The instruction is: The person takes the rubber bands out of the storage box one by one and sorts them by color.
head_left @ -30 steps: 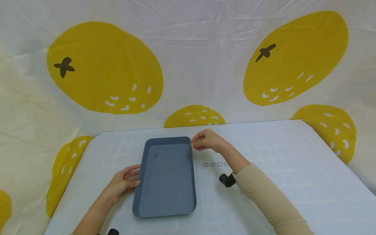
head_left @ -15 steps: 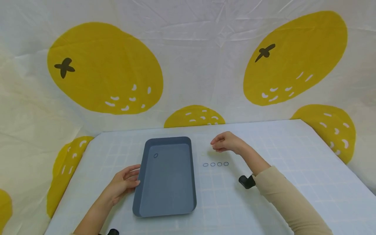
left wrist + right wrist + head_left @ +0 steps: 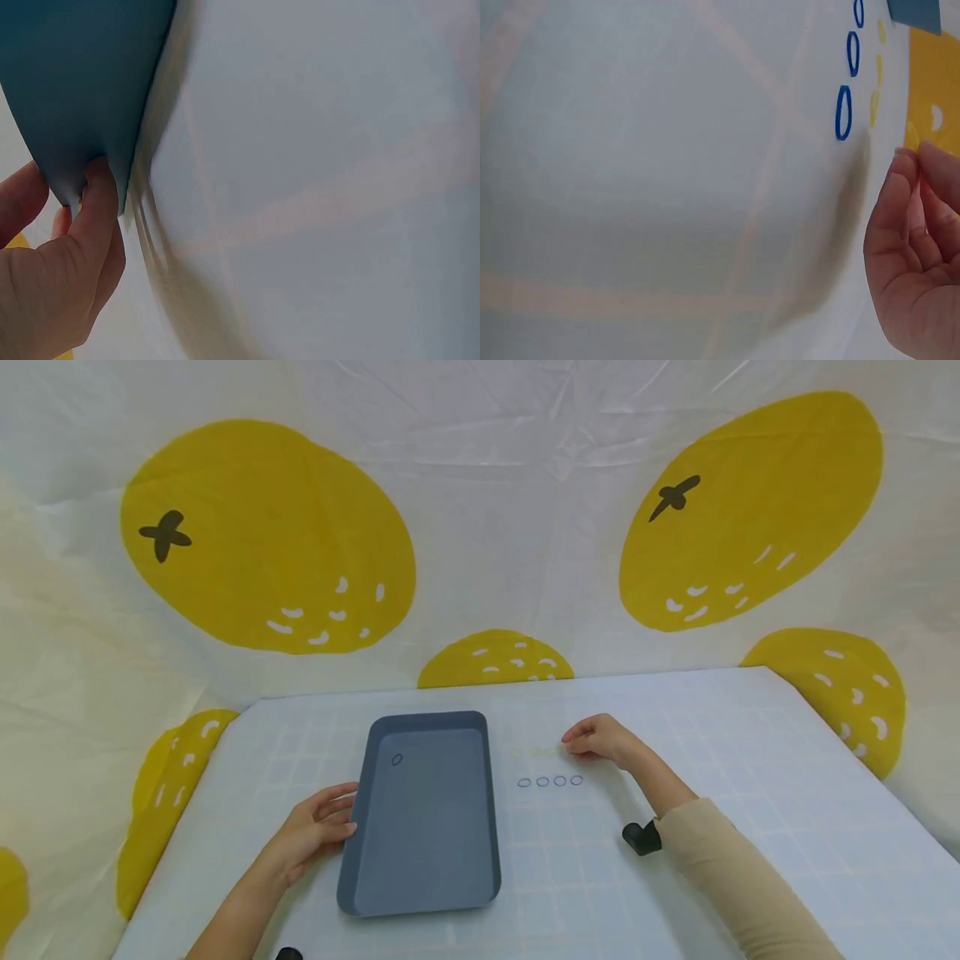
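Note:
The grey-blue tray point(image 3: 420, 893) lies on the table, a dark rubber band point(image 3: 397, 760) inside it near the far left corner. My left hand point(image 3: 311, 831) holds the tray's left side, thumb at the rim and fingers against the outer wall; the left wrist view has this hand point(image 3: 67, 262) at the tray wall point(image 3: 82, 90). Right of the tray, my right hand point(image 3: 602, 740) is low over the table. In the right wrist view, the right hand point(image 3: 919, 247) pinches a yellow rubber band point(image 3: 912, 135) between thumb and fingertip, beside a row of yellow bands point(image 3: 874, 109).
A row of several blue rubber bands point(image 3: 551, 782) lies nearer to me than the yellow row point(image 3: 535, 751). A pale checked cloth point(image 3: 712, 860) covers the table. Behind it hangs a white curtain point(image 3: 517, 527) with yellow fruit prints.
My right hand has moved from the tray's far right corner rightward and then down to the right end of the yellow row. The left hand and tray stay put.

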The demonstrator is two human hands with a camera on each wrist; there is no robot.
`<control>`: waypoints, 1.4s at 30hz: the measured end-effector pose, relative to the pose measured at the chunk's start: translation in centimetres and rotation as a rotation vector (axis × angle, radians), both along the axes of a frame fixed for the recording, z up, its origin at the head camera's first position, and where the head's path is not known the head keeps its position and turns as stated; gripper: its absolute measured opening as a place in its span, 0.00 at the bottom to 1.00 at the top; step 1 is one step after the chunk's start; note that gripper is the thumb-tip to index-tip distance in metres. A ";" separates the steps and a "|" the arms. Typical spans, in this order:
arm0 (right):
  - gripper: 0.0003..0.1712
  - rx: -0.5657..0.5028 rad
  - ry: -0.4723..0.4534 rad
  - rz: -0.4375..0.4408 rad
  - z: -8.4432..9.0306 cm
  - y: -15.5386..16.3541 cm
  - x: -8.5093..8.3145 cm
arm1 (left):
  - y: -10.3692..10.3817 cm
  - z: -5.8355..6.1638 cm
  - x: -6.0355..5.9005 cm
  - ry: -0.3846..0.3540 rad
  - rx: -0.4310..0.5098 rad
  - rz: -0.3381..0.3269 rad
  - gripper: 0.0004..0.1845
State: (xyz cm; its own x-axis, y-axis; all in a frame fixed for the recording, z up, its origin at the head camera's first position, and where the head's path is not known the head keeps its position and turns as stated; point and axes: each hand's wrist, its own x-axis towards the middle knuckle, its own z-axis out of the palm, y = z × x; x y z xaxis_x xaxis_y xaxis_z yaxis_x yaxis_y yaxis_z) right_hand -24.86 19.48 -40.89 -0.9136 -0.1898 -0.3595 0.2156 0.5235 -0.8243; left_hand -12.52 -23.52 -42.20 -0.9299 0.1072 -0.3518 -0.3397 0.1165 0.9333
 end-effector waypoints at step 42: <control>0.15 0.052 -0.006 0.073 4.3 -3.1 -2.2 | 0.0 0.0 -0.2 0.002 -0.001 -0.004 0.37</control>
State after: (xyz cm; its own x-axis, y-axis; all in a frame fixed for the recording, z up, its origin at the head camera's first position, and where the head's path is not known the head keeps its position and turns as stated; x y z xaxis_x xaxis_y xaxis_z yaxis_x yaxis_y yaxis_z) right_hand -27.09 16.39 -36.64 -0.8959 -0.2370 -0.3759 0.1800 0.5799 -0.7946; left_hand -12.67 -23.50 -42.22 -0.9302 0.1104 -0.3501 -0.3373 0.1193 0.9338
